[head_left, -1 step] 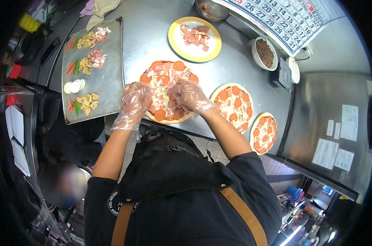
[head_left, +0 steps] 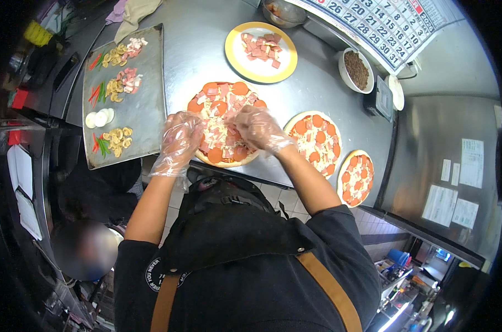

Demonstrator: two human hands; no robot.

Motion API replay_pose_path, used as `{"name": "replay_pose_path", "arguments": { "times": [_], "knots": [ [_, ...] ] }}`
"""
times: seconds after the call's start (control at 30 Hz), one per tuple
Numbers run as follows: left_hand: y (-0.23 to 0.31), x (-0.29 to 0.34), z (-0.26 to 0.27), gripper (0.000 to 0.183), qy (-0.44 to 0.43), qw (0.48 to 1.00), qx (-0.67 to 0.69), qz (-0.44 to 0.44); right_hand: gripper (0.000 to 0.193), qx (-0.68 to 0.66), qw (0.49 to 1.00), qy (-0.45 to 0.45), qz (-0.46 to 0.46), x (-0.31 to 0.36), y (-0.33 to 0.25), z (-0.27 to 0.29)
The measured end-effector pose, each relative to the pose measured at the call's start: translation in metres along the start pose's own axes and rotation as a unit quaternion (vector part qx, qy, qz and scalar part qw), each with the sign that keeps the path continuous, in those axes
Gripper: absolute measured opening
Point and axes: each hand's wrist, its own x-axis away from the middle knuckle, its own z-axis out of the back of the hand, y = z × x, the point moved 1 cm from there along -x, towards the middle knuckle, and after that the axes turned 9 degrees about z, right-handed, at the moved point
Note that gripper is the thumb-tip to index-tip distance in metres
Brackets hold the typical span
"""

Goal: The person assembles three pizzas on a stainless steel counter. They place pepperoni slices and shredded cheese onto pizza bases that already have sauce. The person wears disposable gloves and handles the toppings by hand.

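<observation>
Both hands wear clear plastic gloves. At the left edge of a large pizza (head_left: 223, 145), my left hand (head_left: 180, 135) is closed with its fingers curled in; what it holds, if anything, is hidden. My right hand (head_left: 257, 128) is over the pizza's right half, fingertips pinched together close to the toppings. Whatever is in that pinch is too small to make out. The pizza carries pepperoni slices, shredded cheese and pink ham pieces. Beyond it, a yellow-rimmed plate (head_left: 234, 62) holds a pile of cut ham (head_left: 261, 46).
Two smaller pepperoni pizzas, a nearer one (head_left: 316, 145) and a farther one (head_left: 356, 178), lie to the right. A metal tray (head_left: 145, 110) on the left bears peppers, mushrooms, ham and white slices. A bowl of brown crumbles (head_left: 357, 72) stands back right. Another person (head_left: 96, 188) is lower left.
</observation>
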Motion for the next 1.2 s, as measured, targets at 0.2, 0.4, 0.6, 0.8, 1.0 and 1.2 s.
{"name": "replay_pose_path", "arguments": {
  "times": [0.2,0.4,0.6,0.8,1.0,1.2],
  "knots": [
    [-0.001,-0.007,-0.003,0.018,-0.022,1.000,-0.006,0.012,0.022,-0.049,0.964,0.045,-0.258,0.030,0.004,0.065],
    [0.029,-0.014,-0.023,0.015,-0.039,0.997,0.011,-0.069,0.023,0.023,0.988,0.011,-0.151,0.062,0.007,0.017],
    [0.041,-0.018,-0.029,0.011,-0.046,0.997,0.026,-0.063,0.026,0.091,0.991,-0.010,-0.094,0.059,0.004,-0.020],
    [0.010,-0.005,-0.009,0.014,-0.015,1.000,-0.007,-0.010,0.025,0.004,0.990,0.047,-0.129,0.059,-0.002,-0.012],
    [0.012,-0.003,0.004,0.014,-0.001,1.000,0.005,0.019,0.018,-0.083,0.982,0.036,-0.166,0.005,0.003,0.001],
    [0.015,-0.013,0.009,0.017,0.015,0.998,0.039,0.043,0.017,-0.196,0.960,0.038,-0.195,-0.033,-0.003,0.018]
  ]
}}
